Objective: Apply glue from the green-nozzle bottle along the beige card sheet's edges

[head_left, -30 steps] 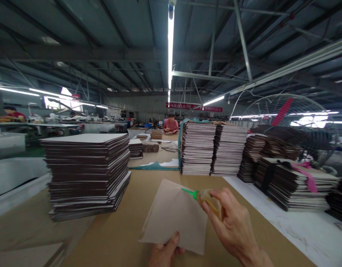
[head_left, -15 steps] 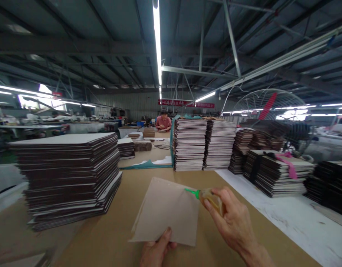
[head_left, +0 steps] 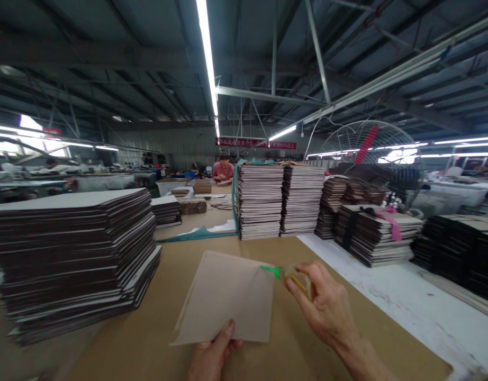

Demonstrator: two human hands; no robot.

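Note:
My left hand (head_left: 216, 349) grips the near edge of a flat greyish-beige board (head_left: 232, 296), thumb on top and fingers beneath. The board is held over a brown sheet that covers the table (head_left: 307, 338). In my right hand (head_left: 327, 301) is a clear squeeze bottle (head_left: 298, 280) with amber liquid and a thin green nozzle (head_left: 271, 271). The bottle lies tilted almost flat, its nozzle pointing left over the board's far right corner. Whether the tip touches the board I cannot tell.
A tall stack of dark-edged boards (head_left: 73, 259) stands at the left. More stacks (head_left: 260, 201) rise ahead, beside teal cloth (head_left: 200, 234). On the right are a bundle with a pink tie (head_left: 377, 233), black pieces (head_left: 458, 254) and a large fan (head_left: 371, 153). Someone in a pink shirt (head_left: 223, 172) sits farther back.
The whole view has shifted, so the stacks, board and hands appear farther left. Both hands keep their grips, and the nozzle stays by the board's far right corner.

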